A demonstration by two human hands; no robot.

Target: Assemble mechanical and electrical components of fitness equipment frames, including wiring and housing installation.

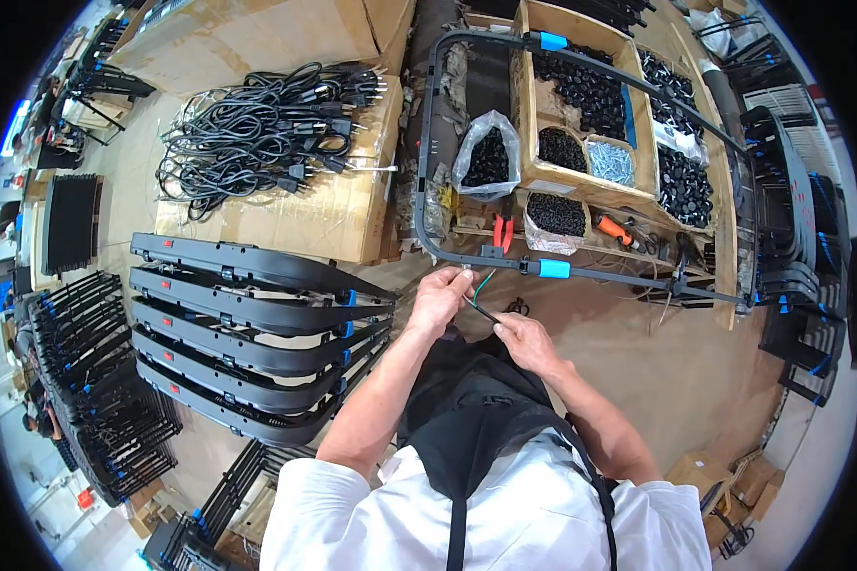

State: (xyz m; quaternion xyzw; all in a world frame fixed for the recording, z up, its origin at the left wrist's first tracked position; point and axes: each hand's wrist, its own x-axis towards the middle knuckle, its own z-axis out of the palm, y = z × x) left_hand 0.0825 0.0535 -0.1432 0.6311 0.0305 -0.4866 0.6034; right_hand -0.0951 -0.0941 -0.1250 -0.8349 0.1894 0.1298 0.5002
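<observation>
A black cable (483, 311) with its inner wires bared runs between my two hands, just below the near bar of a black tubular frame (595, 277). One green wire (485, 284) curves out toward the bar. My left hand (442, 299) is closed, thumb and fingers pinching a wire end close to the bar; the exact tip is partly hidden by the fingers. Lower and to the right, my right hand (531, 344) grips the black sheathed part of the cable. Blue tape (554, 269) wraps the bar to the right of my hands.
Power cords (257, 133) lie heaped on a cardboard box (352, 224) at left. Below them, black curved panels (248, 295) are stacked. A wooden tray (581, 181) of screws and black caps stands beyond the frame, near red-handled pliers (503, 231) and an orange-handled screwdriver (616, 229).
</observation>
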